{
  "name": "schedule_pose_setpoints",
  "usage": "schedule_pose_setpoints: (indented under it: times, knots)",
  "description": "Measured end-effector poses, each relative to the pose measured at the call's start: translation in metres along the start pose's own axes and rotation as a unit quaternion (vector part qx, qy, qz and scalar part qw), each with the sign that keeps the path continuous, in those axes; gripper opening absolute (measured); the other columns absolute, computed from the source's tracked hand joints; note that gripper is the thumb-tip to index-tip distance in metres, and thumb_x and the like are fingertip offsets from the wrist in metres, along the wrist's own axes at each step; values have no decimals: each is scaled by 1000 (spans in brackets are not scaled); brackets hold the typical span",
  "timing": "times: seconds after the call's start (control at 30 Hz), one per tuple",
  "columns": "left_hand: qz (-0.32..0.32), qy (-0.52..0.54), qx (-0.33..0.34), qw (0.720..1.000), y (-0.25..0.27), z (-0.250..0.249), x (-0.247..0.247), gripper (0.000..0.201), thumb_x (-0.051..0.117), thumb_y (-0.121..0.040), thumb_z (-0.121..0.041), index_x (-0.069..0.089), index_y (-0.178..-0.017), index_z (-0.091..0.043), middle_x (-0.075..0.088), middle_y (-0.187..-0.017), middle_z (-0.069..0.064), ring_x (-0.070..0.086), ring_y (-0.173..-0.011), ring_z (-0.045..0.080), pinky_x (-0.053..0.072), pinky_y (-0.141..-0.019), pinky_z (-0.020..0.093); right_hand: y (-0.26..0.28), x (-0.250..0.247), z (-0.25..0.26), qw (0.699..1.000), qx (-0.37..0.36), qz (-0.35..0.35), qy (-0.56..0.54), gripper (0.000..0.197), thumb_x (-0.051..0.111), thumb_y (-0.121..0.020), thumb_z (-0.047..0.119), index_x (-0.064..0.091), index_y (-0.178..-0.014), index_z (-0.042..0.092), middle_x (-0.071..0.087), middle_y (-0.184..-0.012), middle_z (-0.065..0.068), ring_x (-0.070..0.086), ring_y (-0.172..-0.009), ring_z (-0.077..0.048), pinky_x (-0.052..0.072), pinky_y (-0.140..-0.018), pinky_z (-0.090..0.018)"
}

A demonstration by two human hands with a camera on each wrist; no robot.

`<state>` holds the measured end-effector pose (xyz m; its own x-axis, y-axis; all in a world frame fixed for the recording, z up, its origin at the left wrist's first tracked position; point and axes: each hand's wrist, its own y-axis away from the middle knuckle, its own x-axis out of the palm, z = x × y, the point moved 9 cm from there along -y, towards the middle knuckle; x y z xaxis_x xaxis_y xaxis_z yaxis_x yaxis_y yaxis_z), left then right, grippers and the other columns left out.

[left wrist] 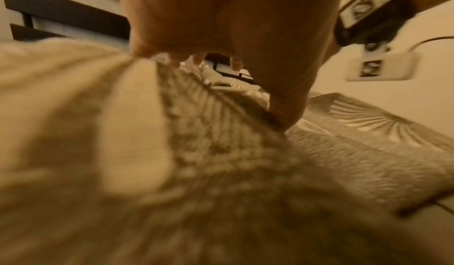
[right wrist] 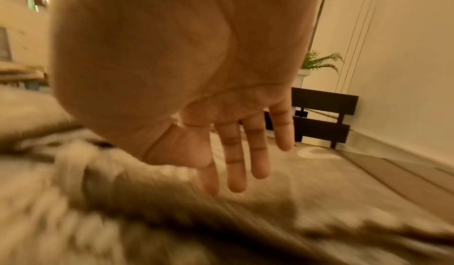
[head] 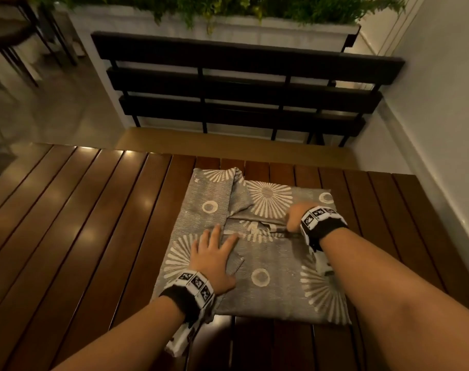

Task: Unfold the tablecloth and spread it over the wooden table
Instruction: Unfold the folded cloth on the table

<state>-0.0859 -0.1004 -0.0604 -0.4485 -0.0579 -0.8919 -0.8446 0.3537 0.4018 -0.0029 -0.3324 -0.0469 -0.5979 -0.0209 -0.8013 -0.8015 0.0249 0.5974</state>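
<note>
A folded grey tablecloth (head: 276, 255) with cream sunbursts and rings lies on the slatted wooden table (head: 94, 210), right of centre. Its upper layers are partly opened, with a flap turned back at the far left. My left hand (head: 214, 250) lies flat on the cloth's near-left part, fingers spread. In the left wrist view the left hand's palm (left wrist: 233, 26) presses on the tablecloth (left wrist: 221, 162). My right hand (head: 297, 216) is at a fold edge on the right side. In the right wrist view the right hand's fingers (right wrist: 236, 152) are straight, their tips touching the tablecloth (right wrist: 319, 181).
A dark slatted bench (head: 241, 84) stands beyond the table's far edge, with a white planter of ferns (head: 228, 12) behind it. A white wall (head: 442, 129) runs close along the table's right side. Dark chairs (head: 11, 36) stand at the far left.
</note>
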Motion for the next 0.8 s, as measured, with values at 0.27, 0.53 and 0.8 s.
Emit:
schedule_pose_setpoints:
  times: [0.27, 0.53, 0.8]
  knots:
    - [97, -23, -98, 990, 50, 23, 28, 122, 68, -72, -60, -26, -145, -35, 2, -158, 18, 5, -145, 42, 22, -112, 58, -70, -50, 125, 946, -37, -71, -313, 103, 64, -74, 65, 13, -152, 22, 29, -156, -11, 37, -137, -35, 37, -109, -45]
    - [51, 187, -104, 976, 30, 57, -6, 40, 59, -86, -20, 45, -123, -23, 62, -115, 7, 59, -106, 29, 48, -84, 38, -91, -41, 145, 920, 88, -40, -380, 112, 71, -82, 22, -18, -150, 18, 32, -152, -21, 53, -120, -38, 50, -86, -38]
    - [-93, 424, -235, 870, 70, 213, -56, 35, 56, -78, 1, 55, -109, -15, 65, -99, 10, 63, -99, 34, 52, -81, 40, -65, -113, 266, 847, -73, -57, -523, 90, 65, -88, 26, 3, -153, 18, 49, -136, -13, 58, -112, -31, 49, -88, -38]
